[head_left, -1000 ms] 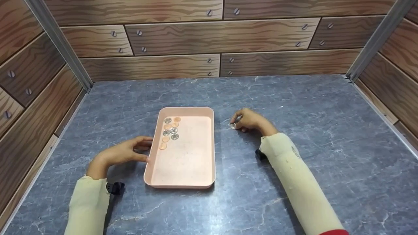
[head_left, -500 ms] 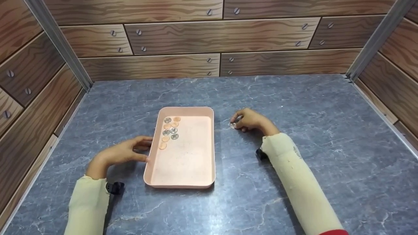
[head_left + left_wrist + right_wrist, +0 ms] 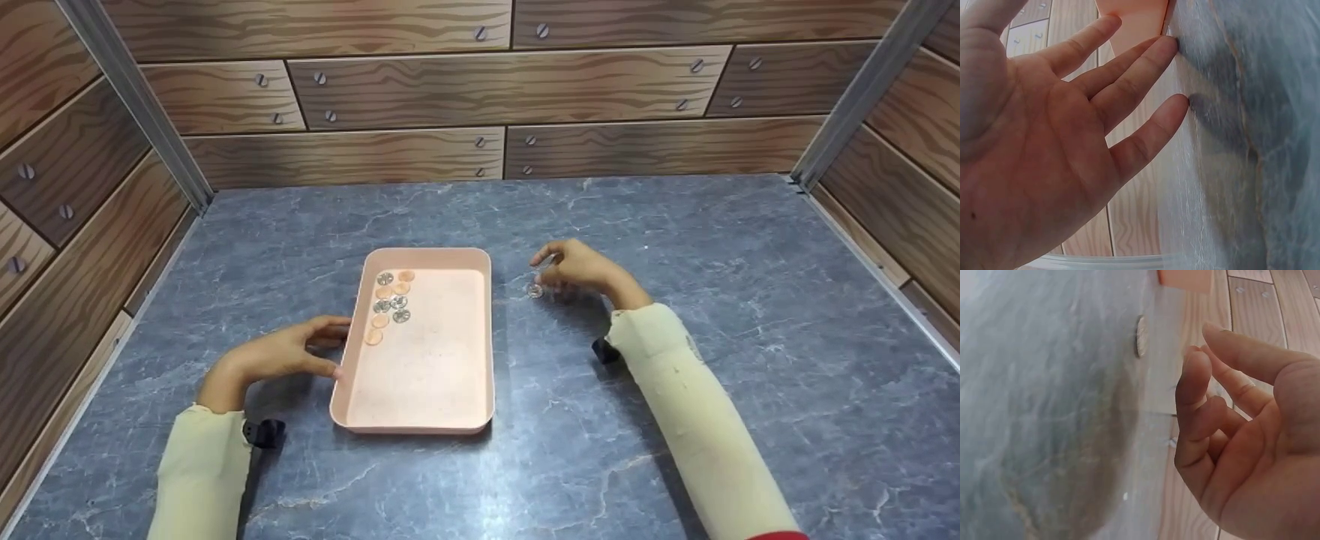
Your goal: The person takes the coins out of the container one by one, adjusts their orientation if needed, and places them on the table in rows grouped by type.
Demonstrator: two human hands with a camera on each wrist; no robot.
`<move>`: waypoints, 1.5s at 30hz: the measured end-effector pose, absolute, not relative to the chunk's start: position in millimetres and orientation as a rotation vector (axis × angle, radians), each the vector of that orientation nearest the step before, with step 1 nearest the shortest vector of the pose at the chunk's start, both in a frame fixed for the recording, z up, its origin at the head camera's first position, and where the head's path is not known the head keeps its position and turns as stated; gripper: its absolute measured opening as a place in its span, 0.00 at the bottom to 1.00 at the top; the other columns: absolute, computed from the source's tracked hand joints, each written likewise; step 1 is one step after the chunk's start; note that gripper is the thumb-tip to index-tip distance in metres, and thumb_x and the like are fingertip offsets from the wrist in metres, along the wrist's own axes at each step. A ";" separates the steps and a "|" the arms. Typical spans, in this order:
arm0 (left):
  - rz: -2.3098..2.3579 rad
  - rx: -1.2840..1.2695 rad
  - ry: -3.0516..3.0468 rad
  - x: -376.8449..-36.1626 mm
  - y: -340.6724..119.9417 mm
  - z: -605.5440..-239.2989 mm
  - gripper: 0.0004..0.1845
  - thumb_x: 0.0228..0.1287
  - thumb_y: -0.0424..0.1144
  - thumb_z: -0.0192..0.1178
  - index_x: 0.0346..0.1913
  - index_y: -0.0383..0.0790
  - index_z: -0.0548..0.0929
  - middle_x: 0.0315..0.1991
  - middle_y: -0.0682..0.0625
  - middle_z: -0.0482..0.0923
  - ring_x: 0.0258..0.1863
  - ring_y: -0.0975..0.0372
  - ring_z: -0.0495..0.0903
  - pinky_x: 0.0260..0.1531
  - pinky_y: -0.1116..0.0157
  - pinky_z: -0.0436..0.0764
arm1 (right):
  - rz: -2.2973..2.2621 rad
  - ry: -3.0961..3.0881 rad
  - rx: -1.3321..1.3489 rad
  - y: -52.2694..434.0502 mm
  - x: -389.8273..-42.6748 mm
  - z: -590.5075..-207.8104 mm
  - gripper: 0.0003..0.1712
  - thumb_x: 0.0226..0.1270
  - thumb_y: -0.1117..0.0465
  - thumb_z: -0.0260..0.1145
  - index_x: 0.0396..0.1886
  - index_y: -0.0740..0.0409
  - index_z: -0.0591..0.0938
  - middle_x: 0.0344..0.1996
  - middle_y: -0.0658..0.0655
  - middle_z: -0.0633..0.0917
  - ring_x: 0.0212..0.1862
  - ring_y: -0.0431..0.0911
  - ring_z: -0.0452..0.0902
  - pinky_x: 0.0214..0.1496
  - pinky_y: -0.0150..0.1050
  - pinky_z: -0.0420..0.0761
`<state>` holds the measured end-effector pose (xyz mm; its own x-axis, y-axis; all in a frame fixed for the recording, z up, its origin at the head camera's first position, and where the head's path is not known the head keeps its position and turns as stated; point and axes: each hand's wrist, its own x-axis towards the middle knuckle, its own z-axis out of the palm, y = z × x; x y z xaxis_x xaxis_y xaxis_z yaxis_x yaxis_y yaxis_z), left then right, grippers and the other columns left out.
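Now coin [image 3: 534, 291] flat, just below right hand [image 3: 577, 268].

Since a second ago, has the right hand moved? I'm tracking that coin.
Yes: the right hand has lifted off the coin, away from the tray.

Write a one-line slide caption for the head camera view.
Left hand rests against a pink tray of coins while the right hand hovers above one silver coin on the grey table.
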<state>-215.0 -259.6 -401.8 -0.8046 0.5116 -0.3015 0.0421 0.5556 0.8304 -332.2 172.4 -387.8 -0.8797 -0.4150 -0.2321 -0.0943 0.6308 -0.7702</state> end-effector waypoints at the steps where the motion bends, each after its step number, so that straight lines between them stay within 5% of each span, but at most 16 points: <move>1: 1.197 0.443 2.266 -215.0 -259.4 -401.7 0.46 0.56 0.42 0.70 0.74 0.36 0.56 0.71 0.34 0.60 0.71 0.40 0.60 0.67 0.44 0.64 | -1.126 2.472 -0.408 171.6 -331.9 -385.9 0.22 0.61 0.67 0.65 0.55 0.71 0.77 0.21 0.50 0.78 0.21 0.39 0.73 0.25 0.35 0.75; 15: 1.191 0.440 2.279 -214.2 -258.6 -400.6 0.47 0.56 0.42 0.70 0.74 0.36 0.55 0.72 0.33 0.59 0.71 0.39 0.60 0.67 0.44 0.65 | -1.052 2.513 -0.537 141.3 -325.3 -363.6 0.19 0.64 0.64 0.64 0.53 0.67 0.79 0.38 0.68 0.84 0.21 0.40 0.76 0.22 0.30 0.72; 24: 1.187 0.447 2.285 -213.4 -258.9 -400.7 0.47 0.57 0.42 0.69 0.74 0.34 0.55 0.71 0.32 0.59 0.71 0.39 0.59 0.68 0.44 0.63 | -1.012 2.534 -0.664 112.8 -317.9 -346.9 0.16 0.65 0.65 0.64 0.52 0.65 0.81 0.33 0.62 0.85 0.25 0.46 0.78 0.28 0.33 0.78; 35: 1.224 0.441 2.246 -215.4 -259.0 -403.6 0.46 0.57 0.40 0.69 0.74 0.35 0.55 0.72 0.33 0.59 0.71 0.40 0.59 0.68 0.44 0.64 | -1.043 2.478 -0.736 85.1 -312.2 -335.1 0.17 0.64 0.67 0.63 0.52 0.67 0.80 0.41 0.70 0.85 0.24 0.41 0.77 0.28 0.30 0.78; 42: 1.199 0.437 2.262 -214.4 -258.7 -402.2 0.47 0.57 0.41 0.69 0.74 0.35 0.54 0.72 0.33 0.57 0.71 0.39 0.58 0.68 0.43 0.62 | -1.085 2.444 -0.769 67.3 -307.5 -332.5 0.17 0.64 0.67 0.64 0.52 0.68 0.80 0.41 0.70 0.85 0.24 0.37 0.75 0.38 0.44 0.85; 45: 1.196 0.440 2.266 -214.0 -258.6 -401.2 0.47 0.57 0.41 0.69 0.74 0.35 0.54 0.72 0.33 0.57 0.71 0.39 0.58 0.69 0.43 0.62 | -1.115 2.437 -0.780 59.6 -305.7 -330.9 0.16 0.64 0.67 0.64 0.51 0.65 0.81 0.38 0.68 0.85 0.23 0.37 0.75 0.31 0.36 0.82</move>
